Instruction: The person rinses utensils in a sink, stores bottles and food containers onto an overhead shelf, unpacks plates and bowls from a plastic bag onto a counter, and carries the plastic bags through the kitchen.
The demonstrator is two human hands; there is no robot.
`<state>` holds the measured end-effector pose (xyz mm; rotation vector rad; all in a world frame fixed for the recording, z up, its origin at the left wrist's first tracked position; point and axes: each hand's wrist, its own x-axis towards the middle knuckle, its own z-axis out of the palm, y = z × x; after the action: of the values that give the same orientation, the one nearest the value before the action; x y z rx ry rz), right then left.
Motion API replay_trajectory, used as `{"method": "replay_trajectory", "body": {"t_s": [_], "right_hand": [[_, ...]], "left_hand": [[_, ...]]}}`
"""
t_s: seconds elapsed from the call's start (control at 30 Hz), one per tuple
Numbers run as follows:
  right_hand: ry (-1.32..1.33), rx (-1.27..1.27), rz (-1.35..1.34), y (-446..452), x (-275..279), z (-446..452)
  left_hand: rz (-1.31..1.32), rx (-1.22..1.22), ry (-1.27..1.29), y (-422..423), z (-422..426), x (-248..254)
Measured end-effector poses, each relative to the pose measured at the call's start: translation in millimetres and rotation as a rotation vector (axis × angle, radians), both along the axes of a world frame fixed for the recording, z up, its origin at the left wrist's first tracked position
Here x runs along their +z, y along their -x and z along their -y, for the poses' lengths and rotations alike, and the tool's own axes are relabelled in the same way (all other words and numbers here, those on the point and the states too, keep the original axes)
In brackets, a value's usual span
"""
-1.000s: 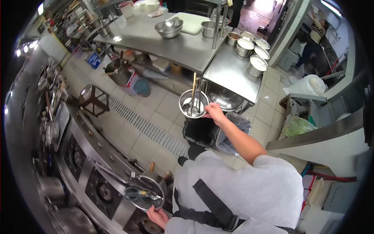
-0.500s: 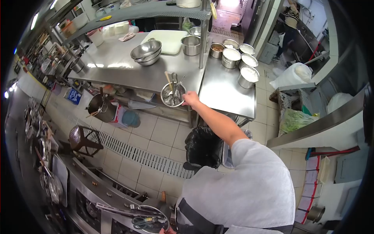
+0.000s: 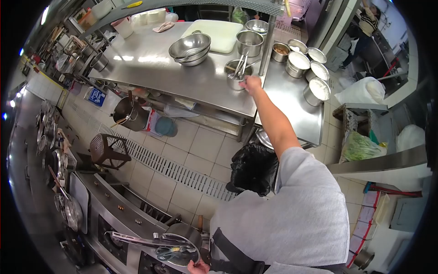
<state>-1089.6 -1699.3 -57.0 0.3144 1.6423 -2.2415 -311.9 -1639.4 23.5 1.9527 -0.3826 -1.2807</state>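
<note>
Steel gleams at the lower left, where a round container (image 3: pixel 190 232) of tools (image 3: pixel 169 251) sits at the frame's bottom, its rim pinched in the left hand (image 3: pixel 199 267); that grip is best left steady, since long handles overhang and could tip it. Further right, at upper centre, stacked bowls (image 3: pixel 194 60) rest on the table (image 3: pixel 137 75). Just beside them is the small pot (image 3: pixel 235 85) of utensils (image 3: pixel 241 68), edge pinched by the right hand (image 3: pixel 253 84); whether its base touches, I cannot tell. Level handling and gentle release suit it.
</note>
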Motion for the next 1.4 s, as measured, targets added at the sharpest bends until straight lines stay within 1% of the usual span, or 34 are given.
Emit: {"method": "replay_trajectory", "body": {"t_s": [0.07, 0.1, 0.13, 0.17, 0.27, 0.3, 0.37, 0.4, 0.43, 0.47, 0.5, 0.53, 0.57, 0.6, 0.63, 0.67, 0.7, 0.73, 0.77, 0.8, 0.83, 0.87, 0.9, 0.93, 1.0, 1.03, 1.1, 1.13, 1.17, 1.23, 1.27, 1.33, 1.37, 1.4], "right_hand": [[0.034, -0.055, 0.007, 9, 13, -2], [0.047, -0.077, 0.022, 14, 16, -3], [0.11, -0.122, -0.01, 24, 6, -2], [0.114, -0.11, -0.003, 26, 4, -1], [0.095, -0.201, -0.078, 26, -2, 8], [0.098, -0.179, -0.074, 18, -5, 12], [-0.042, 0.166, -0.157, -24, -17, 21], [-0.037, 0.263, -0.103, -60, -19, 30], [-0.036, 0.37, -0.048, -103, -20, 37], [0.012, 0.612, -0.019, -142, -36, 41], [-0.012, 0.814, -0.058, -189, -41, 43], [0.001, 1.006, -0.027, -238, -52, 45], [-0.023, 1.202, -0.048, -291, -46, 44], [-0.026, 1.421, -0.073, -344, -42, 41], [-0.028, 1.647, -0.103, -395, -38, 39], [0.022, 1.827, -0.102, -447, -25, 27], [0.071, 2.01, -0.092, -491, -5, 10], [0.077, 2.166, -0.085, -526, 16, -5], [0.197, 2.319, -0.265, -556, 41, -23], [0.351, 2.438, -0.451, -583, 62, -40], [0.389, 2.55, -0.445, -603, 80, -58], [0.472, 2.521, -0.596, -615, 94, -72], [0.563, 2.458, -0.741, -627, 103, -83], [0.606, 2.514, -0.74, -642, 108, -96], [0.471, 2.722, -0.496, -662, 110, -130], [0.497, 2.769, -0.504, -676, 106, -147], [0.569, 2.833, -0.771, -711, 91, -185], [0.388, 2.947, -0.541, -723, 78, -207], [0.263, 2.985, -0.477, -738, 65, -229], [-0.049, 3.089, -0.325, -769, 51, -270], [-0.026, 3.131, -0.32, -782, 51, -289], [-0.114, 3.135, -0.451, -810, 52, -324], [-0.103, 3.159, -0.444, -825, 46, -337], [-0.109, 3.156, -0.345, -835, 40, -350]], "left_hand": [[0.009, 0.073, 0.038, 5, -2, 5], [0.017, 0.082, 0.041, -4, -4, -2], [0.005, 0.123, 0.0, -21, -4, -17], [-0.007, 0.165, -0.042, -29, -6, -25], [0.071, 0.126, -0.014, -6, -18, 2], [0.073, 0.148, -0.012, -6, -22, 1], [0.057, 0.254, -0.006, -5, -37, -4], [0.058, 0.297, -0.007, -1, -45, 0], [-0.01, 0.292, 0.033, 3, -53, 4], [-0.078, 0.297, 0.076, 11, -64, 9], [-0.192, 0.371, 0.317, 21, -80, 3], [-0.255, 0.307, 0.356, 19, -88, 4], [-0.193, 0.362, 0.357, 14, -107, -2], [-0.239, 0.357, 0.406, 27, -116, 11], [-0.195, 0.477, 0.398, 39, -118, 19], [-0.148, 0.476, 0.316, 26, -137, 10], [-0.18, 0.593, 0.343, 37, -145, 22], [-0.209, 0.6, 0.384, 31, -159, 20], [-0.261, 0.642, 0.459, 22, -182, 4], [-0.245, 0.681, 0.452, 20, -196, 5], [-0.23, 0.711, 0.44, 16, -217, 5], [-0.206, 0.771, 0.457, 17, -232, 8], [-0.22, 0.787, 0.515, 12, -254, -2], [-0.215, 0.82, 0.523, 5, -273, 0], [-0.188, 0.852, 0.527, -1, -324, -2], [-0.164, 0.854, 0.533, -9, -346, -4], [-0.128, 0.928, 0.533, -29, -395, -5], [-0.092, 0.918, 0.514, -37, -418, -9], [-0.062, 0.913, 0.486, -41, -441, -12], [-0.029, 1.033, 0.499, -47, -473, 1], [-0.002, 1.046, 0.473, -52, -490, -1], [0.053, 1.064, 0.388, -65, -526, -11], [0.066, 1.085, 0.383, -75, -542, -15], [0.098, 1.083, 0.364, -81, -553, -13]]}}
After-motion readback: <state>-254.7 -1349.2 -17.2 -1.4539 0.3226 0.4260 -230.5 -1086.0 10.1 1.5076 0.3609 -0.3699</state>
